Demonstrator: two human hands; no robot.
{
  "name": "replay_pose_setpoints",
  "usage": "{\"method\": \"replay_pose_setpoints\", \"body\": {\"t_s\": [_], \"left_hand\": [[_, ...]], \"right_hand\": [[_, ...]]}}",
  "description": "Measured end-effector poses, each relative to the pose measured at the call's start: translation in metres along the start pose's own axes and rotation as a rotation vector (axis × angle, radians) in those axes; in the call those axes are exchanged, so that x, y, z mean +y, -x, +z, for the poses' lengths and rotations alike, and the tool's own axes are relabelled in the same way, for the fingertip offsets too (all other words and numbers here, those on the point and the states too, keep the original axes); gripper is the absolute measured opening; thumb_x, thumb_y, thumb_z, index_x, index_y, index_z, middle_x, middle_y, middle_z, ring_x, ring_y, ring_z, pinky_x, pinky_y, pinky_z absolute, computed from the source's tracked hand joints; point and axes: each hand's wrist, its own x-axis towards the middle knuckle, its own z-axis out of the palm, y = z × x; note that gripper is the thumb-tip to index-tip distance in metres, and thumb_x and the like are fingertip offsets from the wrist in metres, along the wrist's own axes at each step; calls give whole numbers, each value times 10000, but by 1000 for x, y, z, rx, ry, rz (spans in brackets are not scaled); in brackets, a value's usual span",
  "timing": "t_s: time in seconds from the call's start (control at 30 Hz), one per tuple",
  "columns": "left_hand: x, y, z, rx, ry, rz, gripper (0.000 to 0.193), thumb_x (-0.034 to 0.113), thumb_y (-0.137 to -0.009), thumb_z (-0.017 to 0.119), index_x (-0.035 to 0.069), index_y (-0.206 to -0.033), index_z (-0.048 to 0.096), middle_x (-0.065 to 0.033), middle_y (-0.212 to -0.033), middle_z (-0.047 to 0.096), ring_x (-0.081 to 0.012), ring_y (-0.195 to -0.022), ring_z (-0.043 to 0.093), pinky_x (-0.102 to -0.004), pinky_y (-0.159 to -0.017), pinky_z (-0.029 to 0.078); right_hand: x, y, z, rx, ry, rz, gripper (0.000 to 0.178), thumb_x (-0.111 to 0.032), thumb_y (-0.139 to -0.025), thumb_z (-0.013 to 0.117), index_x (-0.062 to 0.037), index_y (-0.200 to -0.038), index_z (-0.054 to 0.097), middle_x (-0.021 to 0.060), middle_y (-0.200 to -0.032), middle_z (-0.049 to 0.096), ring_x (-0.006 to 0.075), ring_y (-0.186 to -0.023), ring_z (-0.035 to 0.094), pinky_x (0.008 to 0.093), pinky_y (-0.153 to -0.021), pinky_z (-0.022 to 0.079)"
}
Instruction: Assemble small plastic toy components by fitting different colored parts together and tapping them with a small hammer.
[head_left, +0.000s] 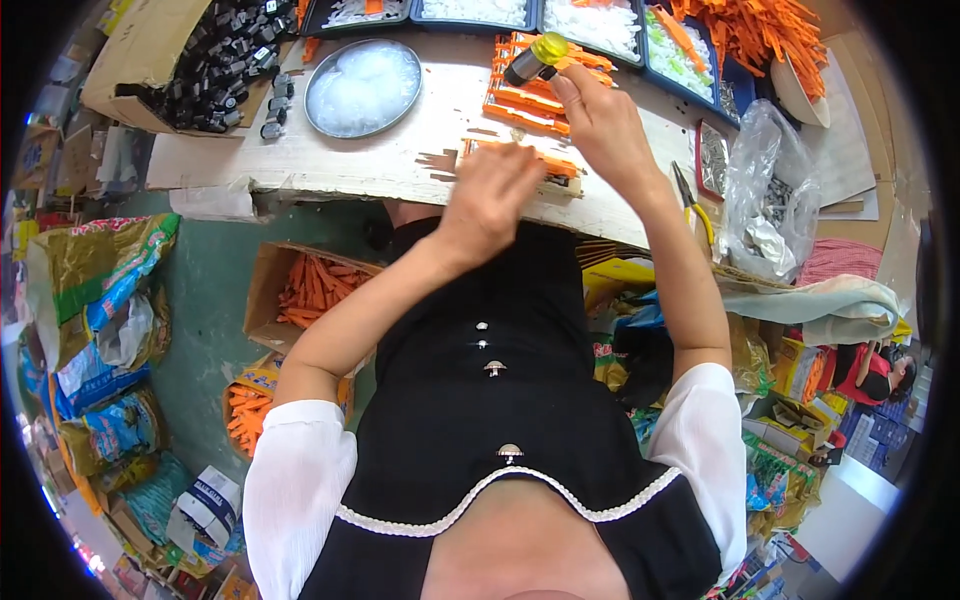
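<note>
My right hand (607,125) is raised over the bench, its fingers wrapped round a small mallet (537,58) with a dark head and a clear yellow end. Beneath the mallet lies a row of long orange plastic pieces (535,105). Close to the bench's front edge, my left hand (490,198) hovers at a small wooden jig (565,187) with an orange piece on it. Motion smears the left fingers, so whether they pinch anything cannot be made out. Left of them sits a round dish (364,88) of whitish translucent grease-like stuff.
A cardboard box (130,100) of black parts stands left. Trays (685,60) of white and green pieces line the back, beside an orange heap (745,35). Yellow-handled pliers (693,200) and a clear plastic bag (765,200) lie right. Boxes of orange pieces (318,288) stand below the bench.
</note>
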Motion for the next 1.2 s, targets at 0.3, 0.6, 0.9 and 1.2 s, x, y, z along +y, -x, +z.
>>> {"method": "replay_pose_setpoints", "body": {"t_s": [0.3, 0.6, 0.9, 1.2], "left_hand": [[2, 18, 17, -110, -68, 121, 353, 56, -701, 529, -44, -1040, 541, -201, -1169, 469, -359, -1132, 425, -476, -992, 286], [-9, 5, 3, -71, 26, 94, 329, 34, -702, 536, 10, -1029, 565, -150, -1111, 521, -304, -1093, 463, -422, -930, 331], [-41, -41, -17, -181, 92, 194, 291, 13, -673, 603, 54, -960, 579, -64, -864, 532, -236, -813, 492, -343, -715, 370], [-89, -139, 26, -97, 31, 204, 186, 73, -747, 604, 97, -931, 598, -51, -878, 552, -218, -823, 504, -329, -723, 338]], "right_hand": [[-14, -2, 20, -246, 85, -24, 221, -252, -849, 465, -48, -890, 541, 207, -715, 590, 390, -680, 568, 462, -615, 443], [19, 27, 6, -49, 97, 10, 215, -238, -867, 446, -47, -856, 544, 196, -671, 579, 373, -636, 566, 468, -568, 430], [114, 75, -2, 192, 458, 284, 185, -208, -873, 450, -55, -909, 548, 186, -731, 584, 373, -669, 565, 461, -578, 424], [119, 44, -11, 339, 411, 80, 210, -78, -738, 597, -84, -948, 576, 76, -916, 507, 259, -872, 487, 383, -693, 367]]}}
